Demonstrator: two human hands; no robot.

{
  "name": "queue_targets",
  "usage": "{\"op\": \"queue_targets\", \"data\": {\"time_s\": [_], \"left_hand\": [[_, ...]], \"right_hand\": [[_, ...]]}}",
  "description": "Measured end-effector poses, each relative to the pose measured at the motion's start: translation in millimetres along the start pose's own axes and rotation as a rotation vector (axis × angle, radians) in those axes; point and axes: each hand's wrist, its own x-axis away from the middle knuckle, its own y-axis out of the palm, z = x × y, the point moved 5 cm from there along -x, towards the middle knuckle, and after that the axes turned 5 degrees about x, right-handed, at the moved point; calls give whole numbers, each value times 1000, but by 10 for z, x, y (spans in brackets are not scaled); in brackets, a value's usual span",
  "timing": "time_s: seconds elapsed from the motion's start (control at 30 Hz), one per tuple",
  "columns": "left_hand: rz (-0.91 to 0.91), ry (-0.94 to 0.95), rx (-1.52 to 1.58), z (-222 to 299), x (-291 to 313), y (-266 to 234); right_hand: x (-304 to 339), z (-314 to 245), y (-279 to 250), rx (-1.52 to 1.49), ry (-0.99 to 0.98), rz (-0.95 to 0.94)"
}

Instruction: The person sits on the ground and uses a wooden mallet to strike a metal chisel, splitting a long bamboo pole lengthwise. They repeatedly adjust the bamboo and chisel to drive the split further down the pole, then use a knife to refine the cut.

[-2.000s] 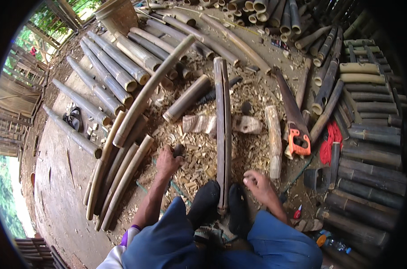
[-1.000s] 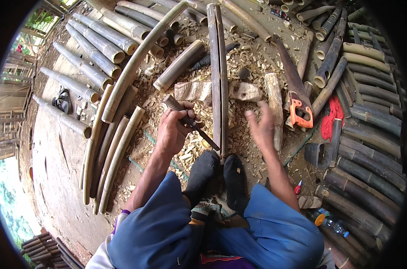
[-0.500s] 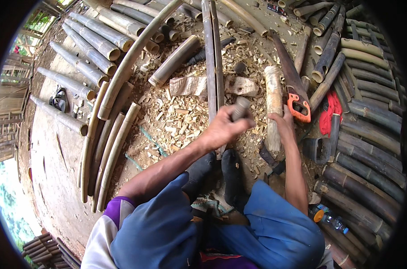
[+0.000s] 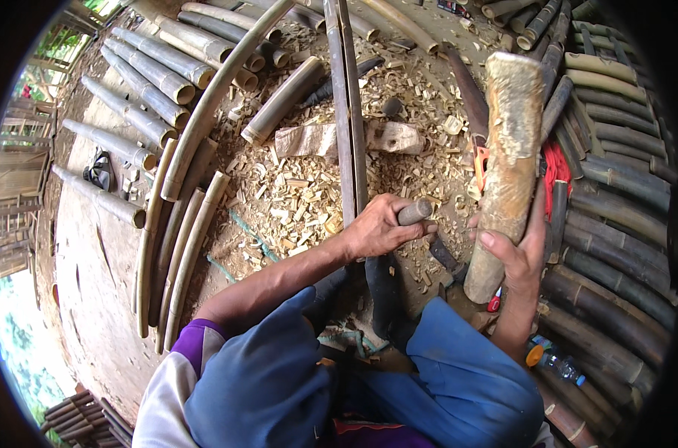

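Seen from above, a seated person in blue trousers works over ground scattered with pale wood chips. The left hand is closed in a fist around a short rounded handle; the rest of that tool is hidden. The right hand, fingers and thumb curled, grips the lower part of a thick, rough wooden club, its broad end pointing up and away, well apart from the handle. Between the hands and the chips beyond, a dark bamboo pole, split lengthwise, crosses a pale wooden block and runs back toward the dark-socked feet. Behind the club, a saw with an orange handle is partly covered. Red cloth lies to its right. Cut bamboo lengths lie at left; more bamboo is stacked at right.
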Motion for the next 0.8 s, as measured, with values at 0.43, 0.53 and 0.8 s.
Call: {"op": "queue_targets", "data": {"time_s": [0.43, 0.53, 0.8], "left_hand": [[-66, 85, -60, 0, 154, 80], [-7, 245, -166, 73, 180, 67], [-123, 127, -198, 27, 240, 101]], "right_hand": [[398, -401, -136, 110, 36, -52], [400, -214, 286, 684, -40, -491], [404, -489, 58, 257, 14, -247]]}}
